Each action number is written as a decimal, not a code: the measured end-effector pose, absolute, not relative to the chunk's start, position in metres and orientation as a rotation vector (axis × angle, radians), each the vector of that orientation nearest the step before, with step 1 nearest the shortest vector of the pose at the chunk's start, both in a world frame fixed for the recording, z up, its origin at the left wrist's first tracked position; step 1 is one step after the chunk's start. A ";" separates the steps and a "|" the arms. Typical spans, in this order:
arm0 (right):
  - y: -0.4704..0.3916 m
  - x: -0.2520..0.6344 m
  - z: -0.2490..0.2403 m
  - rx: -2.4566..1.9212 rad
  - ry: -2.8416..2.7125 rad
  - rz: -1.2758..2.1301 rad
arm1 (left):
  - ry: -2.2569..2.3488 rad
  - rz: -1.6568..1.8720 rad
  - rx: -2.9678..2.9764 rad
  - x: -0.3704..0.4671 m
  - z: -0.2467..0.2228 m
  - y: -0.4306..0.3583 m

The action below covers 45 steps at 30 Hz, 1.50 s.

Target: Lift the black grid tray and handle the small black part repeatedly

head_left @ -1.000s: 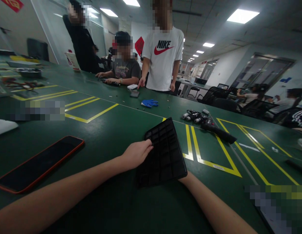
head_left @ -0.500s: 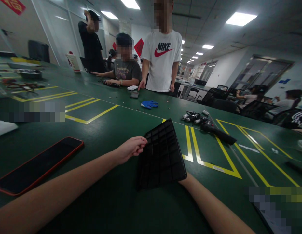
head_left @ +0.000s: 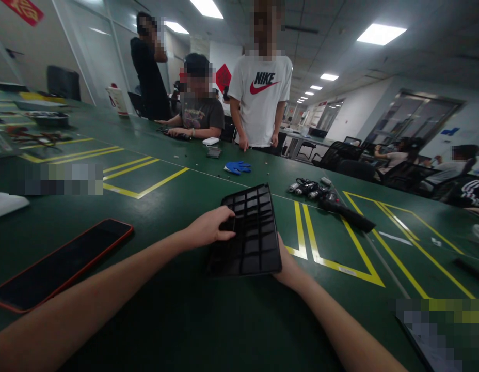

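A black compartment tray (head_left: 255, 227), split into a grid of small cells, is tilted up above the green table. My right hand (head_left: 288, 263) grips its right edge from behind, with most of the fingers hidden by the tray. At the left part of the grid is my left hand (head_left: 210, 226), thumb and fingers closed round a small flat black piece (head_left: 227, 224). That piece looks like a divider, though its lower part blends with the dark cells.
A large phone in a red case (head_left: 65, 263) lies left of my left forearm. Ahead are a blue glove (head_left: 238, 167), bundled cables with metal connectors (head_left: 309, 187) and a black rod-like object (head_left: 351, 214). A person in a white shirt (head_left: 262, 98) stands across the table (head_left: 165, 320).
The tray has tipped back and shifted slightly left, so its cells show more. My left hand has moved from its edge onto the cells. The person opposite has drawn a hand back.
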State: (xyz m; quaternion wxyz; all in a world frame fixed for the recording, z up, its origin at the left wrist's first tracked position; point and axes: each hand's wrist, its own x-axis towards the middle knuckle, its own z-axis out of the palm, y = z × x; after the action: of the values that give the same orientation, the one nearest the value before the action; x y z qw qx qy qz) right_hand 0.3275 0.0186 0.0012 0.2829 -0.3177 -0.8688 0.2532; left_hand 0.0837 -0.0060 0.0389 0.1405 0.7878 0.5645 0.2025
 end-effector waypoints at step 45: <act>0.080 0.396 -0.013 -1.625 -2.382 -0.116 | 0.977 0.188 2.595 0.150 0.044 -0.127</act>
State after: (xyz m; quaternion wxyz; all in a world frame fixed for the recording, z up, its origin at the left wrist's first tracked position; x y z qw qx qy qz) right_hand 0.3958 0.0803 -0.0129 0.1275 -0.5586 -0.8186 -0.0400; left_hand 0.1495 -0.1267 0.0443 0.1799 0.9184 0.3459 0.0667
